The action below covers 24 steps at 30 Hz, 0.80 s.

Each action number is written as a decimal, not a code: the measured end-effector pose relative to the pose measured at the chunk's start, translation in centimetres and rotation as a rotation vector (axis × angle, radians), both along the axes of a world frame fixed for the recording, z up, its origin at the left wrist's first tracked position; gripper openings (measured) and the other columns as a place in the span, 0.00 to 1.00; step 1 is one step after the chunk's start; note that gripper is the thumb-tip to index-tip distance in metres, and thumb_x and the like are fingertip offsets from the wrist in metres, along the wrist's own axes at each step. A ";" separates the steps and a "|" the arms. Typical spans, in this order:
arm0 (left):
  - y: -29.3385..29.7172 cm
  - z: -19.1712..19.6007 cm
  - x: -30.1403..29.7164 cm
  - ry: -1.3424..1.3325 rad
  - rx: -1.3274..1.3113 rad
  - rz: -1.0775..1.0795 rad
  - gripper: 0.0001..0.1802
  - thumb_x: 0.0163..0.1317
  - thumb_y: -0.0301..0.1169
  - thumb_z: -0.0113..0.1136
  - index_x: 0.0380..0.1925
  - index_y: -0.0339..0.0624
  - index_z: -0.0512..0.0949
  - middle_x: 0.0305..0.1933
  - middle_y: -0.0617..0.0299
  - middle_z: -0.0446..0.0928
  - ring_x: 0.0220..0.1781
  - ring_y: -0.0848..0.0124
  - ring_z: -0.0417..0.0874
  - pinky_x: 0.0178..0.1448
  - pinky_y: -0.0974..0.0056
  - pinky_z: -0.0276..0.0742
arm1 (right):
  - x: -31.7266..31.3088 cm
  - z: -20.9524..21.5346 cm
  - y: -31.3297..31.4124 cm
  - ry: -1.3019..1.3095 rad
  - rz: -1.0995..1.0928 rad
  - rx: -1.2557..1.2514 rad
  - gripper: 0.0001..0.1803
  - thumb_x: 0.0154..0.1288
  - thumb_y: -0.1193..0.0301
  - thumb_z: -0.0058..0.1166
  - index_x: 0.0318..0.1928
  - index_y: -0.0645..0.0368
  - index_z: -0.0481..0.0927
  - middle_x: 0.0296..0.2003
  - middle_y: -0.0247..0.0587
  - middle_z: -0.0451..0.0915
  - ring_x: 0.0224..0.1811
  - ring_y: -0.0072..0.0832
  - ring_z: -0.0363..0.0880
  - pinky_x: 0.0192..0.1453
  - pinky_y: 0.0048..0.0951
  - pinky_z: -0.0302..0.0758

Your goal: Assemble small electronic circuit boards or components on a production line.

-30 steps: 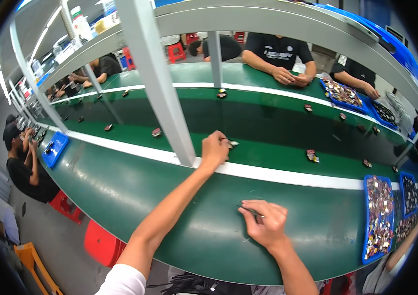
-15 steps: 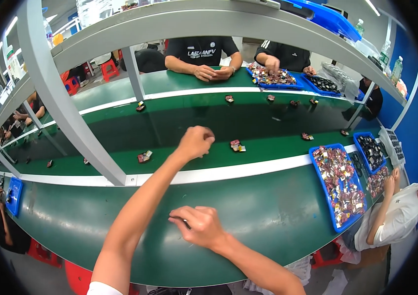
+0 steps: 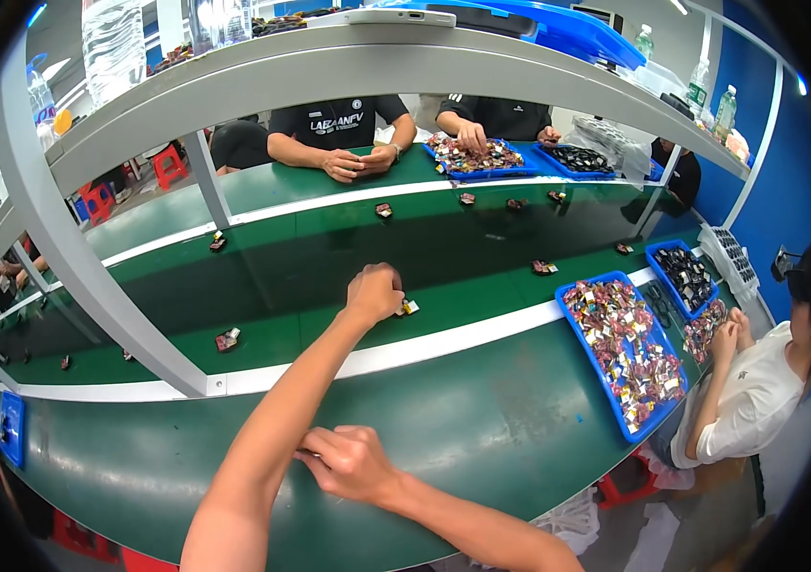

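My left hand (image 3: 374, 292) reaches far out over the dark green belt, palm down and fingers bent. Just past its fingertips peeks a small part with a white and yellow label (image 3: 409, 307), mostly covered by the hand. Whether the fingers grip it is hidden. Nearer to me, my right hand (image 3: 350, 464) is closed in a pinch over the green worktop (image 3: 482, 419), close beside my left forearm. Something thin and dark may be between its fingertips, too small to name. Another small red and white part (image 3: 227, 339) lies on the belt to the left.
Blue trays of small red wired parts (image 3: 566, 297) and black parts (image 3: 651, 255) stand on the right, by a person in white (image 3: 753, 381). Across the belt, two people in black work near more trays. A grey frame post (image 3: 91, 257) rises at left, under an overhead shelf (image 3: 329, 59).
The view has swung to the right. My left hand has moved rightward over the belt to the labelled part, now partly covering it. My right hand has come closer to my left forearm, still pinched.
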<state>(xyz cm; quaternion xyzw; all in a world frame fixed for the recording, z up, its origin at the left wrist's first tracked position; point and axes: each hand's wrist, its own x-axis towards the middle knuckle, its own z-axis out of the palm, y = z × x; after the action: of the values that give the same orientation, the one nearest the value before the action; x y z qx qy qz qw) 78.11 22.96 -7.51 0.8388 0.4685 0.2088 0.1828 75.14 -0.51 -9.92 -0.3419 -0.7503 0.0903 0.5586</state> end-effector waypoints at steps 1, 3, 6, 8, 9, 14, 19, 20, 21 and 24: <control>0.1 -0.5 -0.3 0.004 0.002 0.001 0.04 0.55 0.28 0.67 0.29 0.43 0.88 0.35 0.53 0.87 0.46 0.53 0.86 0.51 0.52 0.81 | -0.1 0.0 0.0 0.002 0.003 0.004 0.09 0.56 0.79 0.64 0.37 0.59 0.79 0.23 0.39 0.77 0.18 0.40 0.73 0.24 0.34 0.72; 0.1 -1.4 -1.1 -0.051 0.184 -0.019 0.05 0.55 0.28 0.67 0.27 0.37 0.85 0.31 0.53 0.85 0.35 0.58 0.88 0.40 0.55 0.83 | -0.3 -0.2 -0.1 -0.012 0.007 0.007 0.09 0.56 0.79 0.64 0.37 0.59 0.79 0.24 0.39 0.77 0.18 0.40 0.73 0.24 0.34 0.72; -0.2 0.1 -2.4 -0.137 -0.248 0.026 0.07 0.59 0.27 0.66 0.31 0.32 0.82 0.27 0.54 0.83 0.24 0.65 0.85 0.26 0.61 0.79 | -0.4 -0.1 -0.3 -0.024 0.016 0.011 0.09 0.56 0.79 0.65 0.36 0.58 0.79 0.25 0.38 0.79 0.17 0.40 0.74 0.24 0.34 0.72; -1.7 1.3 -3.5 -0.240 -0.299 0.029 0.06 0.60 0.26 0.65 0.31 0.33 0.80 0.25 0.55 0.83 0.20 0.67 0.84 0.24 0.63 0.77 | -0.3 0.1 -0.4 -0.020 0.017 0.013 0.08 0.56 0.78 0.65 0.36 0.58 0.80 0.26 0.37 0.80 0.18 0.40 0.74 0.24 0.33 0.72; -2.6 1.9 -4.7 -0.343 -0.346 0.044 0.06 0.62 0.26 0.63 0.32 0.33 0.79 0.23 0.56 0.82 0.17 0.69 0.83 0.21 0.65 0.75 | -0.5 0.3 -0.4 -0.006 0.019 0.006 0.08 0.54 0.78 0.67 0.35 0.58 0.82 0.27 0.36 0.82 0.17 0.38 0.75 0.24 0.32 0.72; -7.0 3.4 -11.8 -0.552 -0.406 0.074 0.06 0.64 0.25 0.62 0.35 0.31 0.81 0.26 0.58 0.84 0.18 0.75 0.81 0.16 0.70 0.65 | -0.8 0.2 -0.2 0.047 0.031 -0.011 0.08 0.53 0.78 0.70 0.33 0.57 0.84 0.27 0.37 0.85 0.17 0.35 0.76 0.24 0.30 0.73; -13.2 2.9 -18.2 -0.726 -0.576 0.181 0.11 0.66 0.26 0.65 0.43 0.28 0.84 0.30 0.58 0.85 0.19 0.78 0.79 0.17 0.74 0.65 | -0.7 0.5 -0.7 0.184 -0.003 -0.322 0.08 0.55 0.74 0.72 0.34 0.58 0.85 0.27 0.32 0.84 0.13 0.21 0.69 0.19 0.26 0.66; -14.4 2.6 -19.6 -0.740 -0.591 0.218 0.11 0.65 0.26 0.65 0.43 0.28 0.84 0.30 0.58 0.85 0.19 0.77 0.79 0.18 0.74 0.66 | -0.9 0.4 -0.5 0.239 0.014 -0.374 0.08 0.55 0.74 0.73 0.34 0.59 0.86 0.26 0.31 0.83 0.13 0.17 0.65 0.19 0.24 0.62; -15.7 2.6 -20.7 -0.762 -0.605 0.252 0.11 0.65 0.26 0.65 0.43 0.27 0.83 0.30 0.57 0.85 0.19 0.77 0.80 0.18 0.74 0.66 | -1.0 0.6 -0.4 0.285 0.029 -0.426 0.08 0.55 0.74 0.73 0.34 0.60 0.87 0.25 0.30 0.82 0.13 0.12 0.62 0.18 0.21 0.58; -18.5 1.9 -21.7 -0.871 -0.658 0.265 0.11 0.65 0.26 0.65 0.42 0.27 0.82 0.29 0.56 0.84 0.20 0.76 0.80 0.19 0.73 0.68 | -0.6 1.0 -0.6 0.475 0.101 -0.519 0.08 0.57 0.79 0.72 0.37 0.64 0.86 0.26 0.26 0.80 0.17 0.06 0.60 0.20 0.16 0.55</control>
<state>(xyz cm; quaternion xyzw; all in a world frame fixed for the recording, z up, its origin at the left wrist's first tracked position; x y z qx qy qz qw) 56.41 4.42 -5.65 0.5081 0.4914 0.3998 0.5835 74.57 -1.07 -8.95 -0.4042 -0.5675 0.3823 0.6069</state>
